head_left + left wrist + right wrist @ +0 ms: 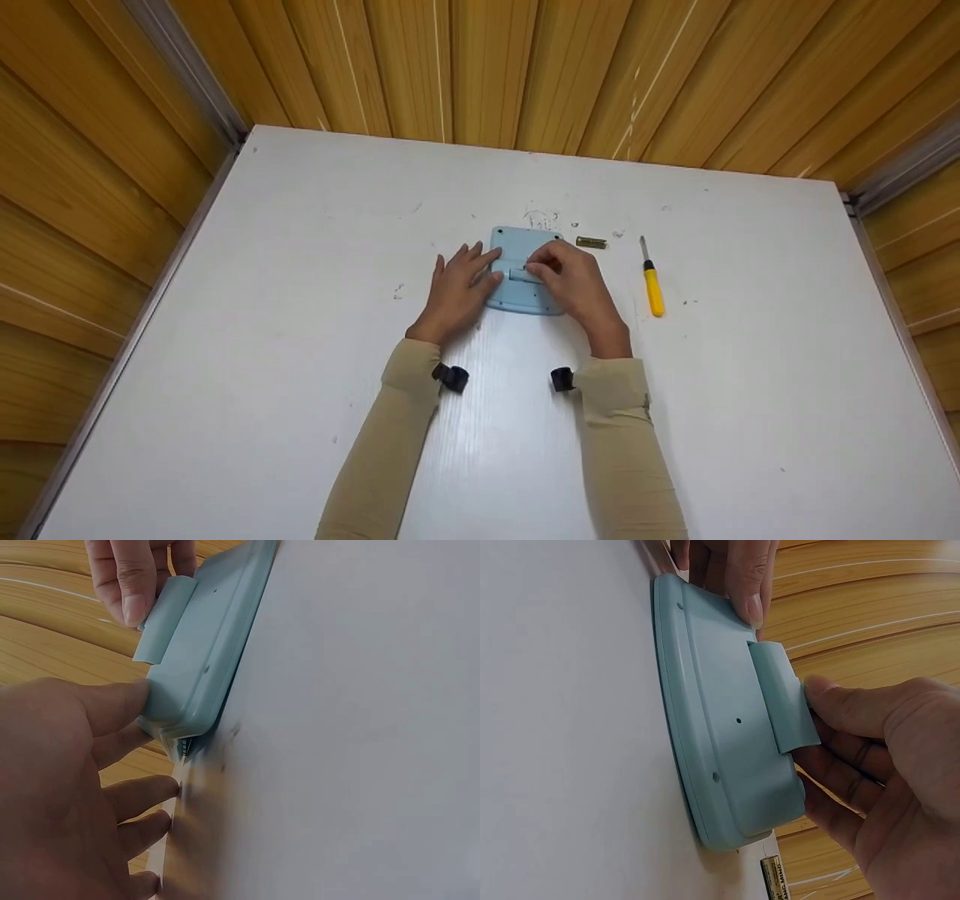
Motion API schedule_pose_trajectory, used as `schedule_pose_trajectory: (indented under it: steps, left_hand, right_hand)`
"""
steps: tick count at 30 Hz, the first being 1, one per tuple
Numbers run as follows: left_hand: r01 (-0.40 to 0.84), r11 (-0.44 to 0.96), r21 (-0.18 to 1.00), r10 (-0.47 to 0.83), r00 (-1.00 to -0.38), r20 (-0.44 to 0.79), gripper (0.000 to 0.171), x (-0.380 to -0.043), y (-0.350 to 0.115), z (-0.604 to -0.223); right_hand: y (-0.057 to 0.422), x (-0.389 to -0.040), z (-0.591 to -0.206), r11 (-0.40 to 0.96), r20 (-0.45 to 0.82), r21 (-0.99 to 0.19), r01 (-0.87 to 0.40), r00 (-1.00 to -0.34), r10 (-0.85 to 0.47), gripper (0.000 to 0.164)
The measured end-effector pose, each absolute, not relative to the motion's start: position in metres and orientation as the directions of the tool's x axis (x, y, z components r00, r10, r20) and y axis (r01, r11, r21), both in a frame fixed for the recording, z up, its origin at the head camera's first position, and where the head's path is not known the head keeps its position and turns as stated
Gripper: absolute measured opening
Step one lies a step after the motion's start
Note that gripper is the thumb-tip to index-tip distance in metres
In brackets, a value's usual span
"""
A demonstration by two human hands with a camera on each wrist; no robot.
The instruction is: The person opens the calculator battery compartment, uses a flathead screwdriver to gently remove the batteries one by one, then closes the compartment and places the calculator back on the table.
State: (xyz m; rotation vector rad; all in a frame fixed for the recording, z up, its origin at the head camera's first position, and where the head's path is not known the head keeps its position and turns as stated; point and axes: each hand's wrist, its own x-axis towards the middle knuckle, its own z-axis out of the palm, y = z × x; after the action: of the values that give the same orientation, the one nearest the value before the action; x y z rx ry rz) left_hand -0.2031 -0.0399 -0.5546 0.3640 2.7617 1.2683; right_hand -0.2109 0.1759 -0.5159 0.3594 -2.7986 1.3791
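Note:
A light-blue plastic device (517,298), calculator-like, lies on the white table with its screw-holed back up. Across its middle is a small light-blue cover (784,701), raised and tilted from the back in both wrist views. My right hand (581,289) pinches this cover, its thumb on the edge; the fingertips behind are partly hidden. My left hand (456,291) rests against the left side of the device, fingers spread. In the left wrist view, the thumb of that left hand (60,765) touches the device's back near the edge. What lies under the cover is hidden.
Gold-and-dark batteries (591,242) lie just right of the device; I cannot tell their exact number. Farther right is a screwdriver (653,289) with a yellow handle. Wood-look panels (487,67) stand behind the white table (300,262).

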Motion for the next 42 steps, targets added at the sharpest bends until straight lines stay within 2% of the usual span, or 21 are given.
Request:
schedule_pose_trajectory:
  steps: [14,42]
  left_hand:
    - [0.182,0.627,0.758,0.245,-0.969,0.030,0.051,-0.2021,-0.0390,-0.5546]
    - [0.188,0.611,0.769,0.251,-0.967,0.038,0.051,-0.2025,-0.0402,-0.5526]
  right_hand:
    - [0.1784,-0.2111,-0.5177,0.575,0.060,-0.802,-0.163,-0.979,-0.194,0.008]
    - [0.1741,-0.2128,-0.5193,0.617,0.078,-0.768,-0.173,-0.981,-0.179,0.009]
